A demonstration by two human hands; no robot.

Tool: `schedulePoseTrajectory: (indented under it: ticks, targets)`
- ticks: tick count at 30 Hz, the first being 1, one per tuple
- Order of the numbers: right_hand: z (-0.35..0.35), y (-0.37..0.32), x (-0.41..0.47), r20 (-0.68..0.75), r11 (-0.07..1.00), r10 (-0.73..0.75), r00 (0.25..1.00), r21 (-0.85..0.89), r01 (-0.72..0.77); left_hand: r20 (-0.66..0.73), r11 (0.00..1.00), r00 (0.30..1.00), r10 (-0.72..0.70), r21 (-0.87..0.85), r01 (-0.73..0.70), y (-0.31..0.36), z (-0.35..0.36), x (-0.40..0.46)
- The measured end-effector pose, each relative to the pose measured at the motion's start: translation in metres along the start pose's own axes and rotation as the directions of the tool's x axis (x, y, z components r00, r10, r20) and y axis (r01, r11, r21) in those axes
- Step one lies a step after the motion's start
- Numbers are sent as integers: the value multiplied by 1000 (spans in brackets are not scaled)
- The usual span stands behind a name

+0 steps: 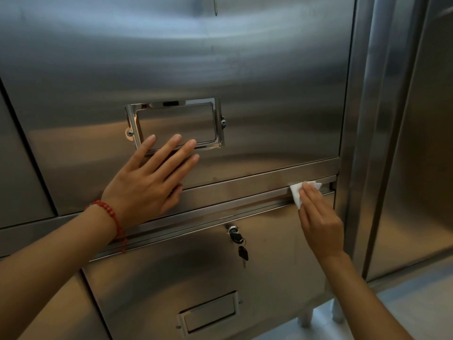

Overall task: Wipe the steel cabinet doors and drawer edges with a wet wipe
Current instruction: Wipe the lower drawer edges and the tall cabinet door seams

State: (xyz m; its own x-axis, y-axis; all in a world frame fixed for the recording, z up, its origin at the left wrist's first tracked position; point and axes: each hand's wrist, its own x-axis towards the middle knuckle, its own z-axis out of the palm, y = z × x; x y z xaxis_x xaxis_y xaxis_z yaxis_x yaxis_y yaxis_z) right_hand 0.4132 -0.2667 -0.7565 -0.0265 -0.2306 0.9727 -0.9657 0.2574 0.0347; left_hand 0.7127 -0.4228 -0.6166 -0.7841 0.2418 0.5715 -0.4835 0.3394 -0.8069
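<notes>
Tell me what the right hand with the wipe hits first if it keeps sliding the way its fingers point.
Probably the cabinet's upright corner post: the right hand and wipe sit near the drawer edge's right end.

Red beaded bracelet (111, 218) is being worn on left wrist; both forearms are being shown bare, no sleeves.
</notes>
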Motion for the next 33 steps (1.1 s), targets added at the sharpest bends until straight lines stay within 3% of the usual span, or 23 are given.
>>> schedulePoseTrajectory:
  ticks: [3,9,16,22,27,33]
  targets:
    - [0,-2,1,8,999,50,999,12,-50,-4,1000,1000,0,3,0,0,0,0]
    - [0,-3,-3,34,999,-33,999,2,33,-3,1000,1000,-1,7,1,0,1,0]
    - [3,7,-1,4,1000,16,1000,-13,-16,-3,1000,1000,-4,5,4,0,1,-1]
    - [5,7,-7,-1,996,-78,997,-31,78,1,1000,1000,-5,-1,5,0,0,0]
    - [5,20,-5,-10,998,44,999,-42,-44,4,1000,1000,-3,2,3,0,0,0]
    - [5,17,-8,-7,999,-23,1000,-42,23,9,1000,1000,-6,1,6,0,-1,0]
